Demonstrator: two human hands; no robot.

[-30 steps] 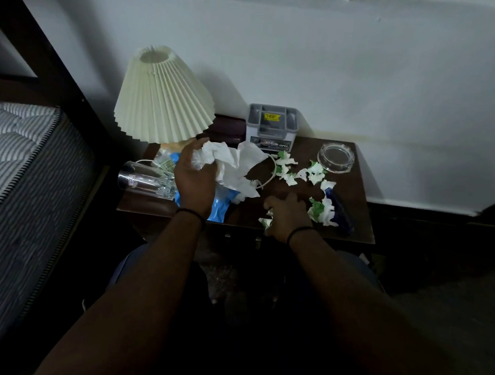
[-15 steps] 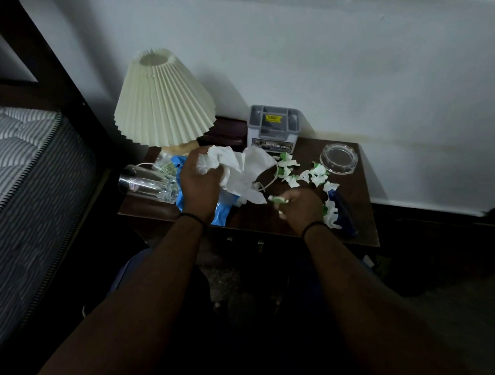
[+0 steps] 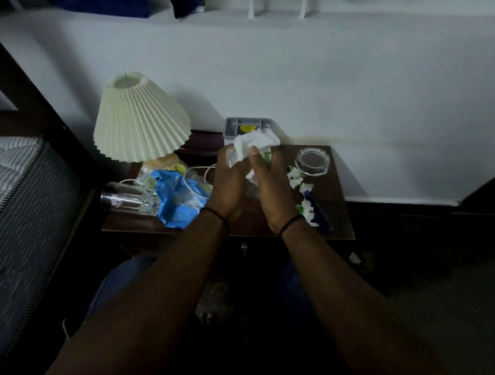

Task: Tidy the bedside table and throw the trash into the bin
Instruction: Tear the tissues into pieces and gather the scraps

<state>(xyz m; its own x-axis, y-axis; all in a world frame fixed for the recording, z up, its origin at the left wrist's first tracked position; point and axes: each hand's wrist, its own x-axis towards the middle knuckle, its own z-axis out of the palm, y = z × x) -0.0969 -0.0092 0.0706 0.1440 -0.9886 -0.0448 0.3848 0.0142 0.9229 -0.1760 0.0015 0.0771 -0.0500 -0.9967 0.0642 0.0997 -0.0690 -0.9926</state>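
Over the middle of the dark wooden bedside table point(image 3: 337, 223), my left hand point(image 3: 229, 183) and my right hand point(image 3: 267, 185) are pressed together around a crumpled white tissue wad point(image 3: 253, 144), which sticks out above the fingers. White and green paper scraps point(image 3: 295, 177) lie scattered to the right of my hands. More scraps point(image 3: 306, 209) rest on a dark blue object point(image 3: 320, 213). A crumpled blue plastic wrapper point(image 3: 175, 200) lies to the left of my hands. No bin is in view.
A pleated cream lamp point(image 3: 141, 121) stands at the table's back left. A clear glass point(image 3: 131, 202) lies on its side at the front left. A grey organiser box point(image 3: 244, 125) and a glass ashtray point(image 3: 312, 161) sit at the back. The bed's mattress point(image 3: 8, 200) is at the left.
My right hand rose from the scraps on the table and joined my left hand. Both now squeeze the white tissue into a tighter wad, further right and higher than before.
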